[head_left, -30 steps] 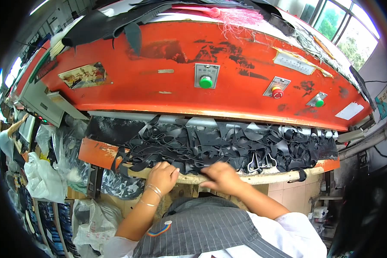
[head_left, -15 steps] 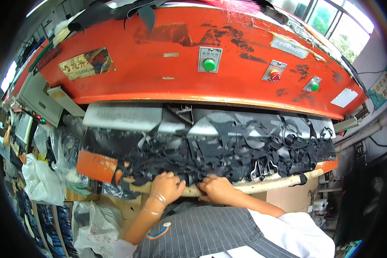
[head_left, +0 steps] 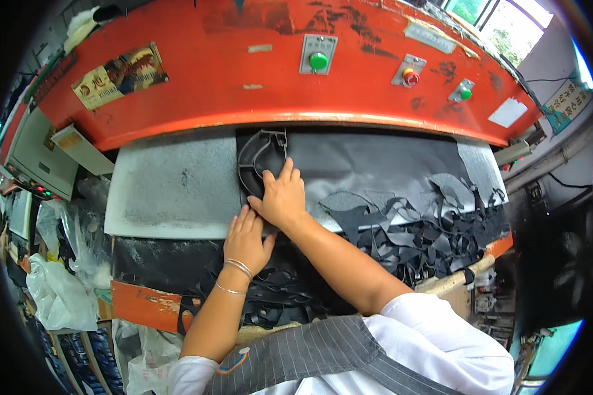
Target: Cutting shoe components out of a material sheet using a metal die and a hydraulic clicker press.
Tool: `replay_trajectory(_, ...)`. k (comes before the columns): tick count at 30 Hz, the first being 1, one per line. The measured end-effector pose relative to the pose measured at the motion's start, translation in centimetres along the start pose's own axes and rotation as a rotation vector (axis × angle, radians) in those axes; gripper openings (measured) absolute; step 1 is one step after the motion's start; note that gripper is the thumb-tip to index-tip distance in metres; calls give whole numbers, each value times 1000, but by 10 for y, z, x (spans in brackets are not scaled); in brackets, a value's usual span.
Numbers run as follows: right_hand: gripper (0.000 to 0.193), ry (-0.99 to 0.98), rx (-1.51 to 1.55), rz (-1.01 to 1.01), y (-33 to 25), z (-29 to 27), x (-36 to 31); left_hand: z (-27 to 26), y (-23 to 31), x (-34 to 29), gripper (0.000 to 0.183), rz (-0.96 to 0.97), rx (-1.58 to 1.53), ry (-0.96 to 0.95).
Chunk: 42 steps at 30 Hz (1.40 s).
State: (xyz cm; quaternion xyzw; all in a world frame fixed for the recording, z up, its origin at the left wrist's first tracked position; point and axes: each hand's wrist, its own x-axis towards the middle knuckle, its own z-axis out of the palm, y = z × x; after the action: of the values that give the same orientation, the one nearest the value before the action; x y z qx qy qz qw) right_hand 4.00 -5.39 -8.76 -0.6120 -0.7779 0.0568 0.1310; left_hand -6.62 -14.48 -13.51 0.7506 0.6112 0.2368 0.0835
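Note:
A black metal cutting die (head_left: 246,164) with a curved outline stands on a sheet of black leather-like material (head_left: 375,158). My right hand (head_left: 282,197) grips the lower right side of the die, its fingers about the wall and the thumb stretched toward the lower end. Just below, my left hand (head_left: 245,238) lies with fingers extended on the front edge of the sheet, close to the right thumb. Under the sheet is a pale cutting board (head_left: 171,184), bare on the left side.
A red press head (head_left: 204,72) with green buttons and a red knob spans the far side. Tangled black scraps (head_left: 415,237) cover the front right ledge, with a pale padded bar (head_left: 451,283) along the near edge. A plastic bag (head_left: 56,293) hangs at left.
Both hands have left the padded bar and reached forward onto the sheet and the die. The black sheet now lies smooth over the board, and fewer scraps cover it. The view has shifted.

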Motion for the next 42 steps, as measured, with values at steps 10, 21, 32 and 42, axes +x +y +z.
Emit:
replay_trajectory(10,76,-163,439,-213,87,-81,-32,2,0,-24,54,-7,-57,27)
replay_trajectory(21,82,-166,661,-707,50,-80,-155,-55,80,-69,87,-368,-2149,234)
replay_trajectory(32,80,-409,602,-716,124,-109,-185,-40,156,-91,69,-624,-1843,181)
replay_trajectory(42,82,-133,1207,-400,139,-95,-231,-18,204,-98,59,-452,-1791,256)
